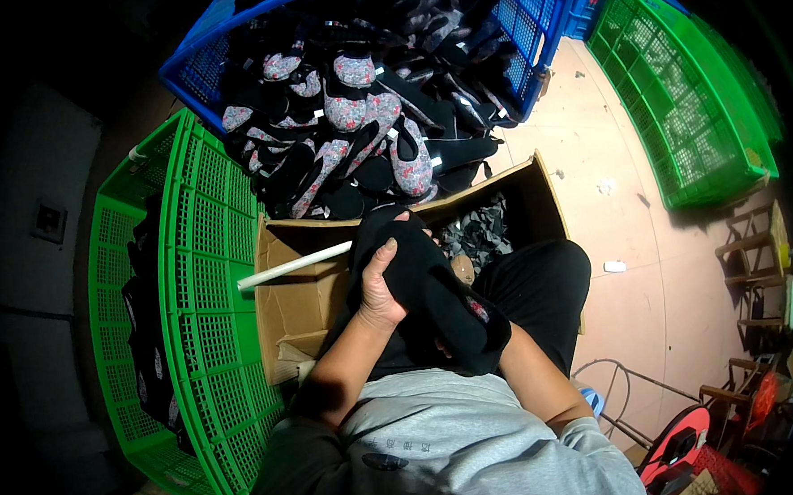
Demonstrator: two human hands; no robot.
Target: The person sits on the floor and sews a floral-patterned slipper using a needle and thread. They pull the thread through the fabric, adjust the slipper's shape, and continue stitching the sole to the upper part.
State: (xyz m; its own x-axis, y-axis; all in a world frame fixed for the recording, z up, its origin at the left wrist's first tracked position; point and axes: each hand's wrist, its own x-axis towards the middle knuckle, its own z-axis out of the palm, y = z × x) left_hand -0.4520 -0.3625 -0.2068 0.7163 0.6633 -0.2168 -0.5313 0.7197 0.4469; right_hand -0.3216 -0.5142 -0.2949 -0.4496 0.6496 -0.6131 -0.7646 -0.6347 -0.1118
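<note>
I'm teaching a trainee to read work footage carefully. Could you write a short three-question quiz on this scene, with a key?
1. True or false: the left hand grips the soft black fabric piece.

2. Which container holds the crumpled dark grey scraps?
A) The open brown cardboard box
B) The tall green plastic crate
C) The big blue plastic crate

3. To which side of the black piece does the slim white rod stick out?

Key: 1. True; 2. A; 3. Left.
</note>
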